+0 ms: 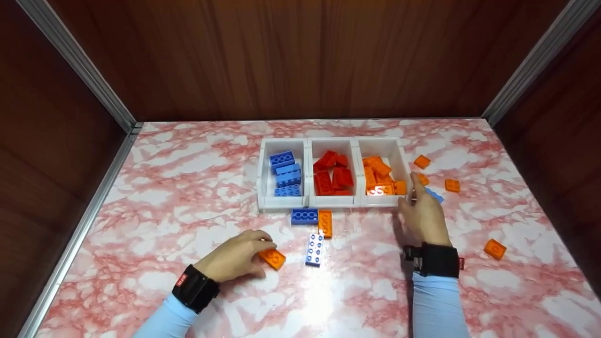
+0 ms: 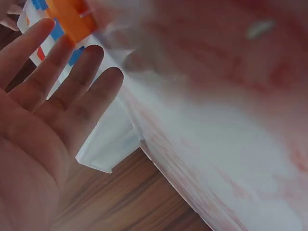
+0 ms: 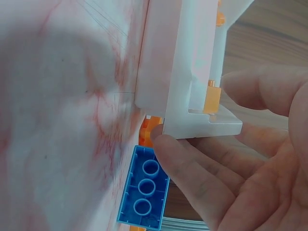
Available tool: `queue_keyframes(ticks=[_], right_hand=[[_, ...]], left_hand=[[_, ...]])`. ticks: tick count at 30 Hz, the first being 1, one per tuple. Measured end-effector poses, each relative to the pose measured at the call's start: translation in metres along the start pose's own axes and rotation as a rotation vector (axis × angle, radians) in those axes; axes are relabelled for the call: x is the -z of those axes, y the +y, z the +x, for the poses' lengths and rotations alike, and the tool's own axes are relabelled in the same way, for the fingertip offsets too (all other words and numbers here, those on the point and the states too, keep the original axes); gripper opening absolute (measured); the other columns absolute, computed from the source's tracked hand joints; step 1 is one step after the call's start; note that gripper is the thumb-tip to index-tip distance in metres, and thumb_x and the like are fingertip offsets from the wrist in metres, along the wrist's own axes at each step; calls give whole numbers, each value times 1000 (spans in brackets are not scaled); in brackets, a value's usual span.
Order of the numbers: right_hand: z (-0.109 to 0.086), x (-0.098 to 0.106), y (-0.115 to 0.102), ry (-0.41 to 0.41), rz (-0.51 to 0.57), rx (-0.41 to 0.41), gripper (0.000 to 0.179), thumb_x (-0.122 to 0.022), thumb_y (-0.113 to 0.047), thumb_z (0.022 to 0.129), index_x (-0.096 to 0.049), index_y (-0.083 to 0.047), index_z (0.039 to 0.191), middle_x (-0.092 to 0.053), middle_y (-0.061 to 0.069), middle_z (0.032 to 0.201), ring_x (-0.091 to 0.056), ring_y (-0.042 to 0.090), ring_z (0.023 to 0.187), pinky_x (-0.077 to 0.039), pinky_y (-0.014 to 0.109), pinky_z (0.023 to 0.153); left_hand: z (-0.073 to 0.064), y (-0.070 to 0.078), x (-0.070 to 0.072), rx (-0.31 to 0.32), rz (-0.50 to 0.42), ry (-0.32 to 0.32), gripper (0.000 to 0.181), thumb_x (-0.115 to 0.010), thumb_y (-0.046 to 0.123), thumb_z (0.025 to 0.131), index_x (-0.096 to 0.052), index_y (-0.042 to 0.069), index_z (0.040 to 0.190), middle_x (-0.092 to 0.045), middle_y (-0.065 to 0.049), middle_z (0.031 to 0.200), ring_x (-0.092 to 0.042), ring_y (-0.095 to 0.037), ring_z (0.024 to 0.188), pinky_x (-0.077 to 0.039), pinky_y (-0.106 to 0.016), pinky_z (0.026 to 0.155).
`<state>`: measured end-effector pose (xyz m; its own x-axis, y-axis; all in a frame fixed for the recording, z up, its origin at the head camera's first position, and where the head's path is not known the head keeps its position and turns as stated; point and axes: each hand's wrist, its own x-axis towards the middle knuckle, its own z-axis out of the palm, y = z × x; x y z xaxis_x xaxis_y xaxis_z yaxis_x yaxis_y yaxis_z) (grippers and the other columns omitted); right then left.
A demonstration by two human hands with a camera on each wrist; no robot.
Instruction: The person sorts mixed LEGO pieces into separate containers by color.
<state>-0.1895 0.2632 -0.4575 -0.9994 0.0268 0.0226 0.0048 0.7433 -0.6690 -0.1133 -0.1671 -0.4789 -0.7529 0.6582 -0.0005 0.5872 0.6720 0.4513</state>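
My left hand (image 1: 239, 256) is low over the table, its fingers at an orange brick (image 1: 273, 259). In the left wrist view, the fingers (image 2: 82, 86) look extended, with the orange brick (image 2: 72, 21) just beyond their tips. At the front right corner of a white three-part tray (image 1: 333, 202) is my right hand (image 1: 425, 216). Its thumb is in front of the corner and its loosely bent fingers lie along the right side, by a partly hidden orange brick (image 1: 423, 178). A blue brick (image 1: 435, 195) lies beside those fingers. Whether they touch the tray is unclear.
The tray's compartments hold blue bricks (image 1: 288, 176), red bricks (image 1: 342, 178) and orange bricks (image 1: 378, 166). Before it lie a dark blue brick (image 1: 304, 216), an upright-lying orange brick (image 1: 325, 224) and another blue brick (image 1: 314, 249). Orange bricks (image 1: 495, 249) are scattered at right.
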Motion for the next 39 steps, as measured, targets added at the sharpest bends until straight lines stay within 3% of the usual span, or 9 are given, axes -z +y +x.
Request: queue_keyframes(ticks=[6, 10, 16, 20, 25, 28, 33, 39], right_hand=[[-2, 3, 5, 8, 5, -18, 72, -53, -23, 101, -13, -15, 160, -54, 30, 133, -60, 35, 98, -49, 50, 86], [-2, 4, 8, 16, 13, -19, 71, -53, -22, 101, -14, -15, 160, -55, 30, 132, -60, 36, 100, -48, 51, 87], [-3, 5, 11, 41, 2, 1, 71, -53, -20, 100, -16, -12, 159, -58, 29, 126, -61, 38, 104, -47, 54, 90], [-4, 7, 13, 35, 7, -17, 71, -53, -20, 100, -14, -13, 160, -57, 29, 128, -59, 38, 108, -46, 54, 93], [-5, 7, 15, 19, 15, -35, 71, -52, -22, 101, -14, -13, 160, -56, 30, 129, -58, 39, 108, -45, 54, 94], [-4, 6, 15, 24, 13, -28, 71, -53, -20, 100, -15, -14, 160, -57, 29, 128, -60, 37, 102, -48, 52, 89], [-3, 3, 12, 33, 18, -19, 71, -54, -19, 100, -16, -15, 160, -57, 29, 129, -60, 37, 106, -48, 52, 92], [1, -2, 5, 49, 17, 9, 70, -56, -18, 99, -20, -13, 159, -60, 28, 125, -61, 37, 102, -49, 51, 89]], left_hand=[[8, 1, -4, -29, 69, -9, 30, -80, 18, 85, -73, 11, 112, -63, -1, 104, -56, -16, 96, -49, -32, 87], [16, 5, 0, -15, 70, -13, 25, -79, 18, 85, -74, 9, 108, -62, -1, 99, -54, -15, 90, -50, -32, 84], [43, 16, 16, -53, 75, 73, 29, -79, 23, 86, -74, 8, 110, -66, -4, 101, -58, -17, 93, -52, -33, 85], [79, 28, 31, -122, 58, 113, 31, -77, 21, 88, -72, 7, 115, -68, -8, 109, -61, -21, 102, -52, -34, 91], [138, 46, 48, -153, 22, 140, 33, -74, 21, 91, -70, 7, 121, -68, -8, 114, -61, -21, 106, -50, -31, 94], [175, 59, 55, -113, -17, 145, 38, -74, 21, 90, -68, 6, 124, -67, -10, 118, -61, -22, 109, -49, -30, 96], [227, 78, 55, -36, -33, 140, 45, -75, 20, 89, -64, 4, 130, -65, -12, 120, -58, -24, 112, -44, -32, 102], [267, 93, 43, -7, 33, 157, 47, -74, 14, 89, -62, 2, 132, -63, -13, 128, -55, -28, 121, -41, -34, 105]])
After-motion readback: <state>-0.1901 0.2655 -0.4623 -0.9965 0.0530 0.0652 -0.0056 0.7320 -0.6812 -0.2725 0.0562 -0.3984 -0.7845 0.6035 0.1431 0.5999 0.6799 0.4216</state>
